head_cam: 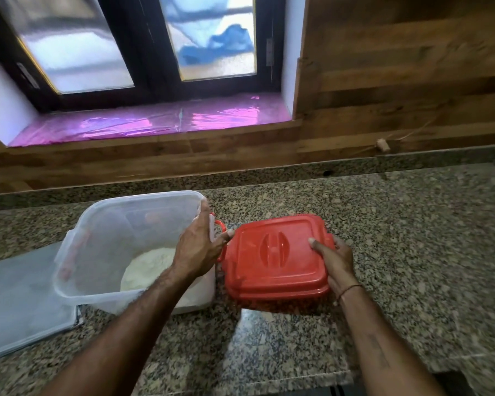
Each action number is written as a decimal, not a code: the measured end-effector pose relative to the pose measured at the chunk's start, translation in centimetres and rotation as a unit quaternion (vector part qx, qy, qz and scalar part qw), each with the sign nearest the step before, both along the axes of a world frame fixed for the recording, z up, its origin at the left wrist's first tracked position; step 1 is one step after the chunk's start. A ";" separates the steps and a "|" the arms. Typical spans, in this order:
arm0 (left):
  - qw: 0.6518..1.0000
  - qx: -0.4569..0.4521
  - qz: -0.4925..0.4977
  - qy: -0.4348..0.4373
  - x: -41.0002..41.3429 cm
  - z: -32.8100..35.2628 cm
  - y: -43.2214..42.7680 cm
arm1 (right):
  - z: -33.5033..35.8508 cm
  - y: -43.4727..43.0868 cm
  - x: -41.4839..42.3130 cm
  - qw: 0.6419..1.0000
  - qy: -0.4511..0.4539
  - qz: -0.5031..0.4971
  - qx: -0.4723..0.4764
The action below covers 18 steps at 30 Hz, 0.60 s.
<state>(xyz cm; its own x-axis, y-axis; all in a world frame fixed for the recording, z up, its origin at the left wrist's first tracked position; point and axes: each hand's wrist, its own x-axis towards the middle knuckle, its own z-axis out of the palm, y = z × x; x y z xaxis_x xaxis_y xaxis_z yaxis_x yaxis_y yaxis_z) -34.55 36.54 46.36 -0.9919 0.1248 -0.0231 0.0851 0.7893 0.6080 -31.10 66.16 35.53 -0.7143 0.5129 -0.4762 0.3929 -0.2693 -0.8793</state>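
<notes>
**Red box held beside the open tub**

The right hand (336, 262) holds a red box (272, 261) by its right side. The thumb lies on top near the right edge, and the fingers curl round the side and out of sight beneath it. The box is closed, with a moulded grip in the middle of its top. It is tilted a little, with its top turned toward the camera. It sits over the grey speckled table (412, 238), just right of the tub, and a shadow falls on the table below its near edge. I cannot tell whether its bottom touches the table.

The left hand (199, 247) lies against the right wall of a clear tub (112, 224). Its fingers are nearly straight and point up along the wall to the rim. They press on the tub without closing round it. The thumb is spread wide to the right and reaches the left edge of the box. A red latch (219, 224) on the tub shows just above that thumb.

The tub stands open on the table, left of the box. A heap of white flour (147, 265) lies in its bottom. A clear lid (17, 298) lies flat on the table, to the left of the tub and partly under it.

Behind the table rises a wood-panelled wall (397, 67). A dark-framed window (155, 47) with frosted panes is set into it. Shiny pink film covers the sill (143, 124).
</notes>
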 end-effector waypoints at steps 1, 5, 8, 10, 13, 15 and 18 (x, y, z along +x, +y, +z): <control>1.000 0.010 -0.004 -0.006 0.0 0.2 0.0 | 0.9 1.0 0.1 1.000 0.018 -0.009 -0.012; 0.996 0.079 0.000 -0.038 0.3 1.2 -0.3 | 6.2 4.1 0.4 0.994 0.084 -0.039 -0.064; 0.973 0.213 0.061 -0.062 -0.2 2.6 -1.5 | 10.7 3.3 -0.5 0.986 0.142 -0.019 -0.081; 0.950 0.294 0.087 -0.057 -0.9 3.9 -2.7 | 13.1 1.1 -1.5 0.982 0.165 0.031 -0.084; 0.929 0.348 0.115 -0.048 -2.0 5.7 -5.6 | 15.2 -4.2 -2.9 0.975 0.185 0.087 -0.093; 0.925 0.353 0.140 -0.024 -2.1 6.1 -8.5 | 15.8 -8.3 -3.5 0.974 0.187 0.097 -0.088; 0.920 0.352 0.174 -0.005 -1.5 6.6 -13.7 | 15.7 -14.5 -4.2 0.976 0.174 0.124 -0.032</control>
<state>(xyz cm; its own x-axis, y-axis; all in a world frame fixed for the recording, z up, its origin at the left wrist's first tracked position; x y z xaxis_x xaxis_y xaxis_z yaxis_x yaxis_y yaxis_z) -36.10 22.87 52.94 -0.9748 -0.2128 -0.0674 -0.1066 0.1783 0.9782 -35.30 51.65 51.28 -0.9371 0.2805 -0.2079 0.1336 -0.2622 -0.9557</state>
